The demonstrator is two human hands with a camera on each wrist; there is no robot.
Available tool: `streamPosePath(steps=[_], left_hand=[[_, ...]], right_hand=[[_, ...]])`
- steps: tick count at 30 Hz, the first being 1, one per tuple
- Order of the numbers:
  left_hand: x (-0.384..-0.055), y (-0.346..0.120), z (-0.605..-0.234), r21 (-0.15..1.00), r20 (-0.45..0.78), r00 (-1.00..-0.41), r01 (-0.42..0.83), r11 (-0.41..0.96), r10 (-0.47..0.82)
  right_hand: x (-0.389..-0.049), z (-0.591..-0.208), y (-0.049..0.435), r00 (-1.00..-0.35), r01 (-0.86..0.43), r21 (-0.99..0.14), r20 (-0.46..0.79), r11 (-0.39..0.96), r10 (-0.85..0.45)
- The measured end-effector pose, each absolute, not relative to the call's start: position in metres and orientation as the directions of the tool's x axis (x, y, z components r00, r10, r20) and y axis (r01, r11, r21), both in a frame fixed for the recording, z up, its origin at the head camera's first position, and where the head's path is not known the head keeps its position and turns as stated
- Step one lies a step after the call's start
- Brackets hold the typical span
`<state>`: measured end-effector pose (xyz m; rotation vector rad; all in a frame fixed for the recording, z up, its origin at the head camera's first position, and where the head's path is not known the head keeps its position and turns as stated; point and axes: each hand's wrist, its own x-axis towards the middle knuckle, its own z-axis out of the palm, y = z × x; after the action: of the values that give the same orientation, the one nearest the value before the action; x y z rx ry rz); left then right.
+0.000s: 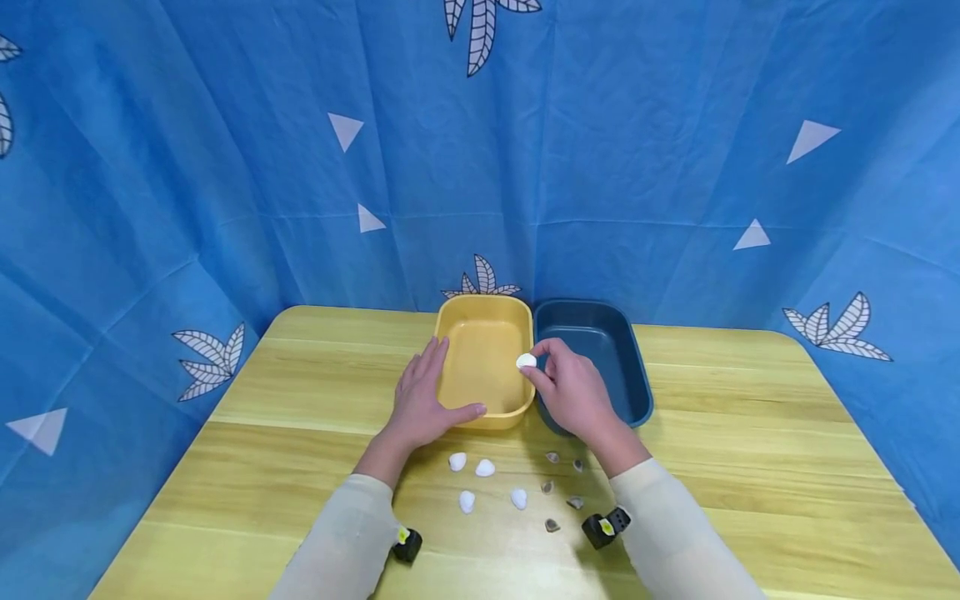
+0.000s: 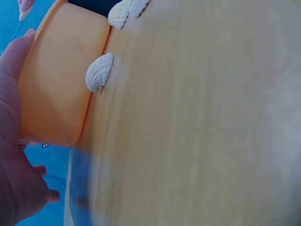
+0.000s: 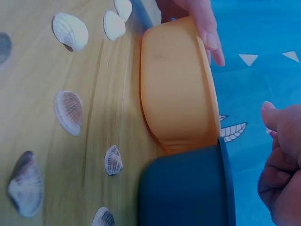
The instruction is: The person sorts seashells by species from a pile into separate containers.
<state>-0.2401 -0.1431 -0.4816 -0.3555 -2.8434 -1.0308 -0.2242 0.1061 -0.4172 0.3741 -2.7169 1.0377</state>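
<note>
Blue curtain [image 1: 637, 125] behind; wood table [image 1: 750, 400] before it. Yellow bin [image 1: 483, 333] and blue bin [image 1: 585, 312] side by side near its far edge. Step, as judged: placing; next move should call for easing the pinch clear of the rim. Left hand [image 1: 420, 404] spread, fingers along the yellow bin's left side, thumb at its front. Right hand [image 1: 573, 387] pinches one white shell [image 1: 526, 361] by the right rim, height unclear. Four loose white shells [image 1: 484, 468], five brown shells [image 1: 575, 502] lie nearer.
</note>
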Motion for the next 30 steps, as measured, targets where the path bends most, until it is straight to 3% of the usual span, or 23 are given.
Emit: streamPosePath(steps=[11, 30], left_hand=[[-0.239, -0.143, -0.480, 0.618, 0.179, -0.965, 0.261, 0.742, 0.191], [-0.238, -0.145, -0.480, 0.624, 0.187, -0.961, 0.275, 0.732, 0.202]], right_hand=[[-0.251, -0.423, 0.095, -0.944, -0.293, -0.621, 0.309, 0.727, -0.116], [-0.281, -0.440, 0.082, -0.976, -0.145, -0.714, 0.217, 0.685, 0.020]])
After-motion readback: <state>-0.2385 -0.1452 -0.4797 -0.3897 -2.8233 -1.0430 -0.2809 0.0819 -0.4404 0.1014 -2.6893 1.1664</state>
